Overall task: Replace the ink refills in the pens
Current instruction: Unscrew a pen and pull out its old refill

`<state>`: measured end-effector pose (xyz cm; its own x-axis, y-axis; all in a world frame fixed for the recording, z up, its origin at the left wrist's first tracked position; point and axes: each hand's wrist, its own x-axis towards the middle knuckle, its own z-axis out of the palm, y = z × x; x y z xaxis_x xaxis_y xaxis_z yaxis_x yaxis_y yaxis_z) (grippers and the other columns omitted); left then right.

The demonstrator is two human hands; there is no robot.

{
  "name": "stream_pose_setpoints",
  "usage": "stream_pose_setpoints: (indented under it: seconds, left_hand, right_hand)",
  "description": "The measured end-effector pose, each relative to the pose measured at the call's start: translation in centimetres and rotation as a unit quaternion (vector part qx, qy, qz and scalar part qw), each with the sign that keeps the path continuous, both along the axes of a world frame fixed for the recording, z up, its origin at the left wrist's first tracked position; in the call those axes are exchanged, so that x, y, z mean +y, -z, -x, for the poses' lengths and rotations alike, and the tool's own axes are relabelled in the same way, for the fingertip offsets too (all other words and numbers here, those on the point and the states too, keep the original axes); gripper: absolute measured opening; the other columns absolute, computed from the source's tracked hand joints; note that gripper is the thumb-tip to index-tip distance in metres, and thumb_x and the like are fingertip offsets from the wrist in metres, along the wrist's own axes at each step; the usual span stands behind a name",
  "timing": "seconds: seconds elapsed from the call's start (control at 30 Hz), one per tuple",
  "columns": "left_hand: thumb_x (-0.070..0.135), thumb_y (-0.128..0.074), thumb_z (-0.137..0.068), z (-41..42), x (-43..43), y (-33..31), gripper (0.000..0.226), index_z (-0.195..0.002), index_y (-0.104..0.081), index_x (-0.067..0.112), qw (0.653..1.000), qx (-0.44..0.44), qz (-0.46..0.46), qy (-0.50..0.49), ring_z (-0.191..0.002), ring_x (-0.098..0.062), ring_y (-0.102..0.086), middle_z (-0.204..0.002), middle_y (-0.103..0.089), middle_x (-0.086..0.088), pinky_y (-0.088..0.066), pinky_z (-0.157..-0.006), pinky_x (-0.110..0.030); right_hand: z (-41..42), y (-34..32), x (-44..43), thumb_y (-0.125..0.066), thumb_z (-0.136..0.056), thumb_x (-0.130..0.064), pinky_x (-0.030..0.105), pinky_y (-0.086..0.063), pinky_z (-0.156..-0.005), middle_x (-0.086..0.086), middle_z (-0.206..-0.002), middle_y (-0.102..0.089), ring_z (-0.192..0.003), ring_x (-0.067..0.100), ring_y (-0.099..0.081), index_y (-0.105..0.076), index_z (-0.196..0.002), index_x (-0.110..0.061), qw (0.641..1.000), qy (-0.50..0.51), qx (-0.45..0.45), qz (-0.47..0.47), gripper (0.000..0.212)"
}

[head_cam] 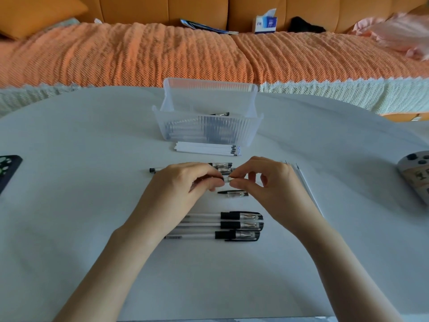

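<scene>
table (69,205) white, bin (209,126) at far edge | refills (206,148) just before bin | three capped pens (232,225) near you | your left hand (176,184) grips pen (222,178) barrel, right hand (267,180) pinches its tip | risk: loose tip slips, rolls off

Two forearms in view, both bare from the lower frame edge up to the wrists; no sleeve shows. Left hand (178,184) and right hand (262,182) ungloved, with short, plain nails. Slender fingers (241,169), no visible markings.
</scene>
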<state>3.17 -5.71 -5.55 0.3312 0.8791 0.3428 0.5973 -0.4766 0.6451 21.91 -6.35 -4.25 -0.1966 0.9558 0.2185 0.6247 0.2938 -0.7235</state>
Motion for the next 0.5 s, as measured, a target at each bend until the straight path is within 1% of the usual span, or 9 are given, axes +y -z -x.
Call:
stream_pose_setpoints:
  seconds: [0.07, 0.1, 0.17, 0.23, 0.33, 0.37, 0.43, 0.5]
  left_hand:
    - [0.047, -0.067, -0.074, 0.03, -0.07, -0.01, 0.030, -0.095, -0.066, 0.025, 1.000, -0.001, -0.005, 0.008, -0.073, 0.009, -0.054, -0.086, -0.061, 0.020, -0.041, -0.066, -0.007]
    - [0.045, -0.069, -0.071, 0.06, -0.06, 0.02, 0.033, -0.098, -0.062, 0.027, 1.000, 0.007, -0.008, 0.005, -0.074, 0.007, -0.054, -0.088, -0.058, 0.021, -0.040, -0.066, -0.006]
    - [0.036, -0.076, -0.070, 0.08, -0.02, 0.07, 0.035, -0.096, -0.054, 0.031, 1.000, 0.021, -0.008, -0.013, -0.075, 0.001, -0.054, -0.088, -0.054, 0.021, -0.039, -0.063, -0.006]
    - [0.030, -0.076, -0.072, 0.10, 0.00, 0.09, 0.031, -0.089, -0.050, 0.032, 0.999, 0.030, -0.015, -0.026, -0.077, 0.001, -0.053, -0.086, -0.054, 0.021, -0.039, -0.063, -0.008]
    - [0.040, -0.069, -0.075, 0.10, -0.05, -0.12, 0.020, -0.084, -0.056, 0.029, 0.999, 0.033, -0.012, -0.026, -0.079, -0.001, -0.054, -0.083, -0.059, 0.019, -0.045, -0.063, -0.017]
    - [0.045, -0.066, -0.075, 0.10, -0.08, -0.17, 0.020, -0.085, -0.059, 0.029, 0.999, 0.027, -0.005, -0.026, -0.080, -0.002, -0.056, -0.084, -0.061, 0.019, -0.045, -0.065, -0.019]
    - [0.049, -0.061, -0.075, 0.08, -0.08, -0.22, 0.022, -0.088, -0.061, 0.030, 1.000, 0.014, 0.005, -0.024, -0.082, 0.001, -0.057, -0.084, -0.064, 0.018, -0.044, -0.067, -0.017]
    - [0.045, -0.066, -0.075, 0.07, -0.01, -0.17, 0.021, -0.089, -0.060, 0.031, 1.000, 0.014, 0.006, -0.021, -0.079, 0.006, -0.055, -0.085, -0.063, 0.020, -0.042, -0.065, -0.011]
  right_hand:
    - [-0.07, -0.02, 0.03, -0.073, -0.078, -0.017, 0.007, -0.035, -0.061, -0.011, -0.075, -0.064, -0.068, 0.002, -0.050, -0.072, -0.080, -0.017, 1.000, 0.003, 0.004, 0.004, 0.001]
    - [-0.08, -0.04, 0.02, -0.073, -0.078, -0.018, 0.008, -0.035, -0.062, -0.011, -0.075, -0.064, -0.068, 0.002, -0.051, -0.072, -0.080, -0.017, 1.000, 0.003, 0.004, 0.005, 0.002]
    - [-0.10, -0.08, -0.03, -0.073, -0.078, -0.018, 0.008, -0.035, -0.062, -0.011, -0.076, -0.064, -0.069, 0.003, -0.052, -0.072, -0.080, -0.017, 1.000, 0.002, 0.003, 0.006, 0.002]
    - [-0.14, -0.09, -0.04, -0.073, -0.078, -0.017, 0.007, -0.035, -0.062, -0.010, -0.076, -0.065, -0.070, 0.003, -0.052, -0.072, -0.080, -0.018, 1.000, 0.002, 0.005, 0.005, 0.002]
    - [-0.24, -0.11, -0.02, -0.073, -0.078, -0.016, 0.007, -0.036, -0.063, -0.009, -0.077, -0.065, -0.071, 0.005, -0.053, -0.072, -0.079, -0.018, 1.000, 0.008, 0.007, 0.005, 0.003]
    - [-0.27, -0.11, -0.02, -0.073, -0.078, -0.016, 0.007, -0.036, -0.063, -0.009, -0.078, -0.066, -0.072, 0.005, -0.053, -0.072, -0.079, -0.018, 1.000, 0.011, 0.006, 0.006, 0.003]
    - [-0.27, -0.12, -0.04, -0.074, -0.078, -0.016, 0.007, -0.036, -0.063, -0.010, -0.078, -0.066, -0.071, 0.004, -0.053, -0.072, -0.079, -0.019, 1.000, 0.015, 0.003, 0.004, 0.003]
    - [-0.25, -0.11, -0.05, -0.074, -0.078, -0.017, 0.007, -0.036, -0.062, -0.010, -0.077, -0.065, -0.070, 0.003, -0.052, -0.072, -0.079, -0.019, 1.000, 0.018, 0.001, 0.003, 0.003]
